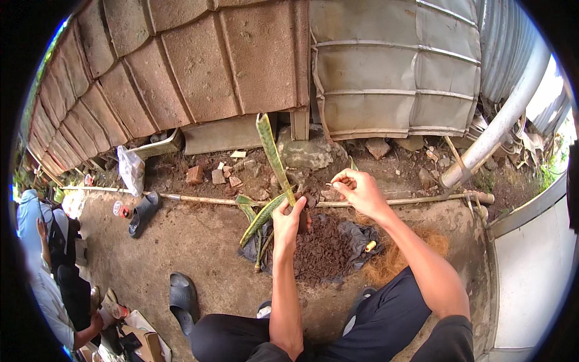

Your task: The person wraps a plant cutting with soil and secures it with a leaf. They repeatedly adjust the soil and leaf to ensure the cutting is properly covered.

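My left hand (286, 224) grips a cut snake plant leaf (272, 151) near its lower end, the leaf pointing up and away. A dark brown clump (311, 200) shows beside the thumb, partly hidden by the hand. To the right, my right hand (359, 190) is raised with its fingertips pinched at a small pale thing, too small to identify. Beneath both hands, a heap of dark crumbly soil (323, 249) lies on black plastic sheeting (359, 231). More snake plant leaves (262, 219) rest at the heap's left. A small yellow spool (370, 246) sits on the plastic's right side.
Tan coir-like fibre (418, 246) spreads right of the soil. A bamboo pole (212, 200) crosses behind, with brick pieces (194, 175) beyond. Dark slides (183, 296) and a plastic cup (120, 209) lie leftward. Another person (56, 289) is at far left; a white panel (533, 276) borders the right.
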### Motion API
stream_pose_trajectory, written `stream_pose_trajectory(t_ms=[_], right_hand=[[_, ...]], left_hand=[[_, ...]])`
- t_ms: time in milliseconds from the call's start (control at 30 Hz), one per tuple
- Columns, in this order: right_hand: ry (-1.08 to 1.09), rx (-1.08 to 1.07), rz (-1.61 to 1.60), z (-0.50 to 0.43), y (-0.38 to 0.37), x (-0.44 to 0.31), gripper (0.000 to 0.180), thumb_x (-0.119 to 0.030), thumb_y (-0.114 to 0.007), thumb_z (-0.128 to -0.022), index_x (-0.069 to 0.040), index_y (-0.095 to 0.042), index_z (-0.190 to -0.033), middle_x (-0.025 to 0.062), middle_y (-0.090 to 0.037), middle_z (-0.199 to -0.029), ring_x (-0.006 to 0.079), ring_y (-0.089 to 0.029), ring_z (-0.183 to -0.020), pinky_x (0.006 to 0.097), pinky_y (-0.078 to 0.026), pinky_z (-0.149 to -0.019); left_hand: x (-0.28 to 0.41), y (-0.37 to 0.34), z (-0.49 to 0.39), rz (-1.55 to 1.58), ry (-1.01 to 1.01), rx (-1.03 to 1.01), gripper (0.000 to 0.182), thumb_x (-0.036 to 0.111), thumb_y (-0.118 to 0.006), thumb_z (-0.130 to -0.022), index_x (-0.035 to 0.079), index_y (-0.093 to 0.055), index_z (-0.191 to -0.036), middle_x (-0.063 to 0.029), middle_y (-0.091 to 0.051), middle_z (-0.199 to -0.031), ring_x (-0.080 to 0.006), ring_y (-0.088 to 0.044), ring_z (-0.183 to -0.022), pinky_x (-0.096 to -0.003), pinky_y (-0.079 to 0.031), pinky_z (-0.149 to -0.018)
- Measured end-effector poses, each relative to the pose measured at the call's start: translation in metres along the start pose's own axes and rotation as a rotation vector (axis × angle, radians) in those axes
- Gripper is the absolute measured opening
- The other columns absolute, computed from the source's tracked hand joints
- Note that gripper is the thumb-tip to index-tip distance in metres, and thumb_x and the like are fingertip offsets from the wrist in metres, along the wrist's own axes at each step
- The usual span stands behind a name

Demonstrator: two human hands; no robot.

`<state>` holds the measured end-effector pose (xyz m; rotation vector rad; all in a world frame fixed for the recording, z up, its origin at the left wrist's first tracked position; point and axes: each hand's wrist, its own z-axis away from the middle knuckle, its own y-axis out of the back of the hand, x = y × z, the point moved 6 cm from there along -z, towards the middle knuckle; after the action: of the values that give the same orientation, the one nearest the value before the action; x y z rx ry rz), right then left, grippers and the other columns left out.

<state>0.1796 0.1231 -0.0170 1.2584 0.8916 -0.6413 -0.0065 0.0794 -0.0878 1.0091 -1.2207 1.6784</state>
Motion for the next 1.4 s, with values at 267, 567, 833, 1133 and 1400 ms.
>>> stream_pose_trajectory(t_ms=[267,567,833,1133,1400], right_hand=[[-0.001,0.018,-0.067,-0.006,-0.001,0.005,0.03,-0.019,-0.055,-0.098,-0.008,-0.06,-0.126,0.0066,-0.07,-0.107,0.0133,-0.065,-0.085,0.0292,-0.054,-0.069],[-0.079,-0.248,-0.397,0.01,-0.018,0.0,0.035,-0.03,-0.056,-0.098,-0.006,-0.059,-0.124,0.0034,-0.063,-0.112,0.0114,-0.062,-0.094,0.0284,-0.058,-0.075],[-0.243,-0.087,-1.039,0.013,0.007,0.023,0.026,-0.02,-0.054,-0.099,-0.002,-0.056,-0.118,0.0045,-0.062,-0.1,0.0171,-0.068,-0.086,0.0281,-0.059,-0.075],[-0.164,-0.118,-1.133,0.001,0.0,0.025,0.025,-0.021,-0.058,-0.097,-0.001,-0.054,-0.111,0.0083,-0.064,-0.104,0.0183,-0.066,-0.09,0.027,-0.058,-0.08],[-0.209,-0.282,-1.029,0.002,-0.022,0.011,0.035,-0.026,-0.06,-0.097,-0.004,-0.052,-0.124,0.0069,-0.063,-0.109,0.016,-0.066,-0.09,0.028,-0.056,-0.075]], left_hand=[[0.01,-0.013,0.005,0.006,-0.049,-0.018,0.019,0.021,-0.07,-0.089,0.003,-0.065,-0.096,-0.0011,-0.058,-0.058,-0.0082,-0.053,-0.047,-0.0239,-0.039,-0.043],[0.013,-0.047,0.008,-0.077,-0.072,-0.123,0.03,0.019,-0.066,-0.092,0.001,-0.064,-0.115,0.0021,-0.06,-0.068,-0.0046,-0.051,-0.053,-0.0211,-0.04,-0.047],[0.02,-0.061,-0.02,0.088,-0.074,-0.157,0.031,0.033,-0.064,-0.091,0.004,-0.062,-0.081,-0.0048,-0.061,-0.065,-0.0112,-0.055,-0.046,-0.0246,-0.045,-0.04],[0.194,-0.145,-0.054,0.439,0.044,-0.541,0.027,0.031,-0.065,-0.091,0.014,-0.05,-0.076,0.0024,-0.048,-0.066,-0.0117,-0.044,-0.052,-0.0239,-0.034,-0.042],[0.158,-0.062,0.024,0.146,0.078,-0.181,0.025,0.033,-0.063,-0.092,0.015,-0.047,-0.084,0.001,-0.05,-0.071,-0.0142,-0.05,-0.057,-0.0277,-0.039,-0.045]])
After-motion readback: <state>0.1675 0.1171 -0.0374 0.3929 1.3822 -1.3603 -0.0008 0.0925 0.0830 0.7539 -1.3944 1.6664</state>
